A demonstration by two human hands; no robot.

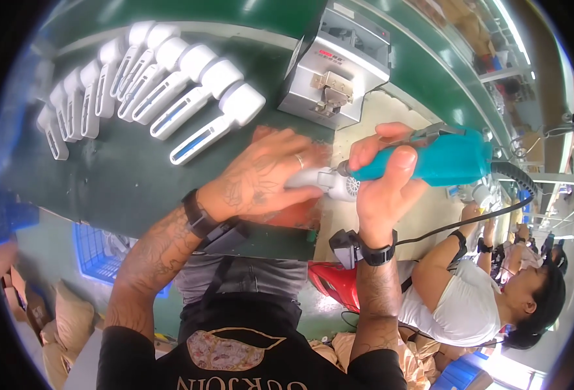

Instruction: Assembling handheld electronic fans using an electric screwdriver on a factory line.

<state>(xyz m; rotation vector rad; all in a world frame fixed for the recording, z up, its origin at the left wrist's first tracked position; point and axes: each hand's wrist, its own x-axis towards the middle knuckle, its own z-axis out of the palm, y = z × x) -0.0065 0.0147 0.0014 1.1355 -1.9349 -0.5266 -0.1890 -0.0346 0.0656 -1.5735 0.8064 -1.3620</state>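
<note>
My left hand (pixel 258 172) is closed around a white plastic housing (pixel 344 188) with a round slotted vent at its end. My right hand (pixel 389 195) grips a teal electric screwdriver (pixel 455 159), which lies nearly level. Its tip meets or almost touches the housing close to my left fingers; the exact contact is too small to make out. A reddish mat or cloth (pixel 293 218) lies under my left hand. Beyond that hand, several white round-headed devices (pixel 240 103) with long slotted handles lie in a curved row on the green bench (pixel 105 179).
A silver metal machine (pixel 329 75) stands behind my hands. From the screwdriver a black cable (pixel 469 225) hangs to the right. A person in a white top (pixel 459 305) works at my right. Below the bench are a blue crate (pixel 95 257) and a red object (pixel 332 284).
</note>
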